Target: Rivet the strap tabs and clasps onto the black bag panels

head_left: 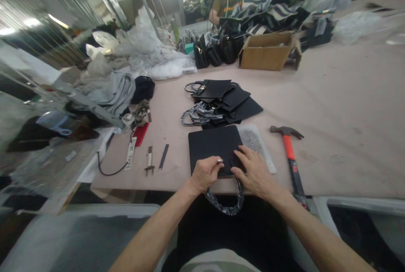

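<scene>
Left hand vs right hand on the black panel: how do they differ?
Grip: the left hand is curled, fingertips pinched around what looks like a small shiny piece; the right hand is open, fingers spread.
Place: the left hand is at the panel's near edge; the right hand reaches over its right side.
Shared: both are bare and at the same panel.

Smooth matt panel (211, 142) — glossy, crinkled plastic-wrapped handle (228, 210) — dull metal hammer head (286, 131)
</scene>
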The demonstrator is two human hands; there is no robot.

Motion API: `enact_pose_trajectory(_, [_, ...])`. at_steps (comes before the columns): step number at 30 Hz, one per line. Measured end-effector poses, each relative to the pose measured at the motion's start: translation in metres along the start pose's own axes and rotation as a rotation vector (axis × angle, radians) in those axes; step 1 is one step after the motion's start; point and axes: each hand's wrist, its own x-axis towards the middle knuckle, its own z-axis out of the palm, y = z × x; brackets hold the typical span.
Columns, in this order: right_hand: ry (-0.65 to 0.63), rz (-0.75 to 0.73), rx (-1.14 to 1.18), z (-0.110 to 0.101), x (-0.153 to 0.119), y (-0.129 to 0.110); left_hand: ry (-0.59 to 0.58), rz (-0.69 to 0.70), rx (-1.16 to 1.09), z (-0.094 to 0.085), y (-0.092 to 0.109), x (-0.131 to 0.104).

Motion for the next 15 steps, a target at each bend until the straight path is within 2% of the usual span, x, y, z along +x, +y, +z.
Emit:
enact_pose_trajectory(2, [-0.018,-0.004,-0.030,0.016,-0.001,-0.015,-0.014,-0.013,-0.041,0.002,0.000,0.001])
enact_pose_trajectory(3, [-0.010,0.005,-0.047,0.021,-0.003,-0.018,0.051,-0.077,-0.098,0.002,-0.002,0.004])
enact_pose_trajectory(4, [0.000,0.010,-0.056,0.025,-0.004,-0.017,0.174,-0.180,-0.174,0.000,-0.005,0.008])
enact_pose_trajectory(6, [0.006,0.001,-0.060,0.028,-0.006,-0.013,0.500,-0.439,-0.324,-0.011,-0.016,0.017])
enact_pose_trajectory(7, [0.006,-0.003,-0.063,0.028,-0.005,-0.010,0.626,-0.548,-0.358,-0.020,-0.024,0.020])
enact_pose_trajectory(8, [0.007,-0.008,-0.067,0.028,-0.004,-0.009,0.687,-0.619,-0.340,-0.030,-0.033,0.022])
enact_pose_trajectory(12, [0.021,-0.027,-0.088,0.026,0.000,-0.009,0.659,-0.678,0.077,-0.064,-0.060,0.010])
enact_pose_trajectory(15, [0.032,-0.043,-0.079,0.027,-0.001,-0.007,0.609,-0.679,0.206,-0.065,-0.056,-0.009])
